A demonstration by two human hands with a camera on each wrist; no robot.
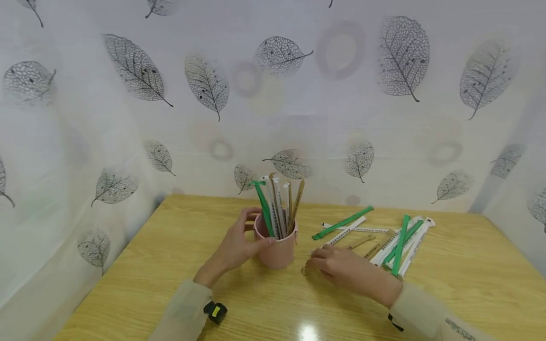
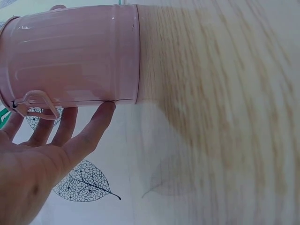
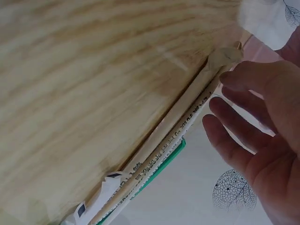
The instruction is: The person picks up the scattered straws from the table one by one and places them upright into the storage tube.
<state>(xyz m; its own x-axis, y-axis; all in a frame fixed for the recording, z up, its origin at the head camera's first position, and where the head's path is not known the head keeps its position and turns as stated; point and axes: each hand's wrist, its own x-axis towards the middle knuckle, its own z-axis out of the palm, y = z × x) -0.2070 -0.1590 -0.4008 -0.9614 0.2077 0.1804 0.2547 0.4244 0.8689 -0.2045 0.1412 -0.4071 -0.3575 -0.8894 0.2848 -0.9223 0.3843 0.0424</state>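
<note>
A pink pail [image 1: 276,255] with small side handles stands upright on the table, holding several paper-wrapped straws [image 1: 279,208] in green, white and brown. My left hand [image 1: 234,246] grips the pail from its left side, thumb at the front rim. In the left wrist view its fingers [image 2: 93,129] touch the pail's wall. Right of the pail, my right hand [image 1: 341,270] is low over the loose straws. Seen from the right wrist, a fingertip [image 3: 228,78] is at the crimped end of a brown wrapped straw [image 3: 176,110]; the fingers are spread and loosely bent.
Several green, white and brown wrapped straws lie in a loose, overlapping heap [image 1: 401,246] at the right of the wooden table [image 1: 141,265]. A green straw [image 1: 343,222] lies apart, across a white one. Behind the table hangs a leaf-patterned cloth [image 1: 315,118].
</note>
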